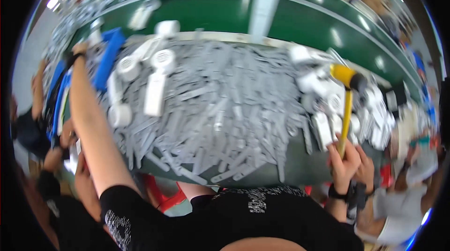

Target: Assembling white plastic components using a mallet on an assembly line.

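Note:
My right hand (344, 159), with a dark band at the wrist, is wrapped round the yellow handle of a mallet (347, 113). Its yellow head with a dark end is raised over a heap of white plastic housings (323, 82) at the right. My left arm stretches far to the left, and my left hand (80, 47) is beside a blue bin (108, 59). Its fingers are too small and blurred to make out. Between my arms spreads a wide pile of flat grey plastic strips (225, 101).
White devices with round grilled heads (163, 60) lie at the pile's left. A green conveyor (201, 12) runs behind, with a pale post (266, 7) before it. Co-workers sit close on both sides; another person's hand (364, 169) is beside my right hand. A red stool (171, 199) stands below.

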`<state>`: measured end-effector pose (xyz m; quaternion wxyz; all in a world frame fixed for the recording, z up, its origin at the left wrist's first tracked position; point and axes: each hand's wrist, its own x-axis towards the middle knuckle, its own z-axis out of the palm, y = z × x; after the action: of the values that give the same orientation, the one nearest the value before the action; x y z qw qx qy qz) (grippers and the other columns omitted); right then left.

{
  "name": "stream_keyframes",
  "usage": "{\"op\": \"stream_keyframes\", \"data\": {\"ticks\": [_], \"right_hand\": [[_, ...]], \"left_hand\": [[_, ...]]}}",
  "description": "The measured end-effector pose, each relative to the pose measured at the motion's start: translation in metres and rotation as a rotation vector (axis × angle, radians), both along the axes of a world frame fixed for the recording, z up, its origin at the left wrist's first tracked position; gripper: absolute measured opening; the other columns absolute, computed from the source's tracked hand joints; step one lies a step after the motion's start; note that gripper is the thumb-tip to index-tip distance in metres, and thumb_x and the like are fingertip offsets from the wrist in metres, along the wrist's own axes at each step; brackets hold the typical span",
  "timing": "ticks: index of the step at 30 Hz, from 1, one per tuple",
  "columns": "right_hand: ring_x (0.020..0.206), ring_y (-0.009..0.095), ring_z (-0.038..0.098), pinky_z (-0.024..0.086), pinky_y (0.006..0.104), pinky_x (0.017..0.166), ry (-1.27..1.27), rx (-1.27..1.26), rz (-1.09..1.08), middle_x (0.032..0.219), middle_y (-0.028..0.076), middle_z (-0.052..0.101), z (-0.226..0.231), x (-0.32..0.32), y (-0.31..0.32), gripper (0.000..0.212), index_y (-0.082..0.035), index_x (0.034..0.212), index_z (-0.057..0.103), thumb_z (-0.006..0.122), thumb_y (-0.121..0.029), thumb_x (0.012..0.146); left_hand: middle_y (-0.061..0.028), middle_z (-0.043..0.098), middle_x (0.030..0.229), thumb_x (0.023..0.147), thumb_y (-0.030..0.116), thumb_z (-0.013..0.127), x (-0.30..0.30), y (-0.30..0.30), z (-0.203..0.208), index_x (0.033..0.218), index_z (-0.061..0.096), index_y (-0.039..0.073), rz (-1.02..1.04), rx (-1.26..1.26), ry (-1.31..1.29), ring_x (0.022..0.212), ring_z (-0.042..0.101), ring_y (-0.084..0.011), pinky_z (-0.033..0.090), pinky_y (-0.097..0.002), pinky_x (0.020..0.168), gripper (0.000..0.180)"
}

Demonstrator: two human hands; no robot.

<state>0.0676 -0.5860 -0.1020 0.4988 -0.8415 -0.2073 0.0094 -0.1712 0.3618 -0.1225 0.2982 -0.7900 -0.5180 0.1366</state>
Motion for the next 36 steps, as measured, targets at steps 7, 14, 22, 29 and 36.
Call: {"op": "stream_keyframes", "data": {"ticks": [7,14,22,29,36], "right_hand": [[0.049,0.004,0.048,0.036,0.0187,0.044,0.032,0.272,-0.243,0.072,0.001,0.059,0.009,-0.003,-0.058,0.032,0.006,0.118,0.059,0.064,-0.002,0.087],[0.05,0.004,0.048,0.036,0.0192,0.044,-0.04,0.314,-0.387,0.071,0.0,0.056,-0.005,0.002,-0.13,0.027,0.005,0.113,0.061,0.065,-0.004,0.087],[0.041,0.007,0.047,0.034,0.0216,0.036,0.361,0.333,-0.293,0.07,0.001,0.054,-0.046,0.028,-0.183,0.023,0.002,0.103,0.06,0.063,-0.017,0.092],[0.042,0.005,0.046,0.035,0.0193,0.039,0.411,0.438,0.148,0.09,0.011,0.068,-0.06,0.009,-0.163,0.014,0.003,0.099,0.057,0.058,-0.01,0.093],[0.047,0.004,0.049,0.037,0.0191,0.039,0.342,0.551,0.211,0.096,0.009,0.067,-0.079,0.03,-0.165,0.013,0.002,0.102,0.056,0.055,-0.008,0.094]], "left_hand": [[-0.0162,0.063,0.119,0.095,0.035,0.044,0.045,-0.004,0.02,0.116,0.065,0.016,-0.254,-0.13,0.119,0.1,0.066,-0.0306,0.052,-0.044,0.086,0.035],[-0.019,0.068,0.107,0.079,0.043,0.065,0.082,-0.255,0.124,0.109,0.071,0.009,-0.368,-0.113,-0.657,0.099,0.063,-0.0361,0.047,-0.045,0.089,0.045],[-0.0121,0.065,0.114,0.083,0.014,0.069,0.133,-0.763,0.124,0.118,0.063,0.005,-1.072,-0.748,-0.813,0.106,0.061,-0.0258,0.045,-0.0341,0.093,0.036],[-0.0226,0.053,0.125,0.085,0.034,0.068,0.163,-0.926,0.004,0.139,0.038,0.001,-1.07,-1.079,-0.951,0.114,0.052,-0.0392,0.043,-0.0429,0.096,0.07],[-0.0083,0.059,0.092,0.081,0.01,0.062,0.164,-0.929,-0.036,0.104,0.062,0.008,-1.166,-0.758,-0.82,0.093,0.057,-0.0262,0.044,-0.0381,0.077,0.023]]}}
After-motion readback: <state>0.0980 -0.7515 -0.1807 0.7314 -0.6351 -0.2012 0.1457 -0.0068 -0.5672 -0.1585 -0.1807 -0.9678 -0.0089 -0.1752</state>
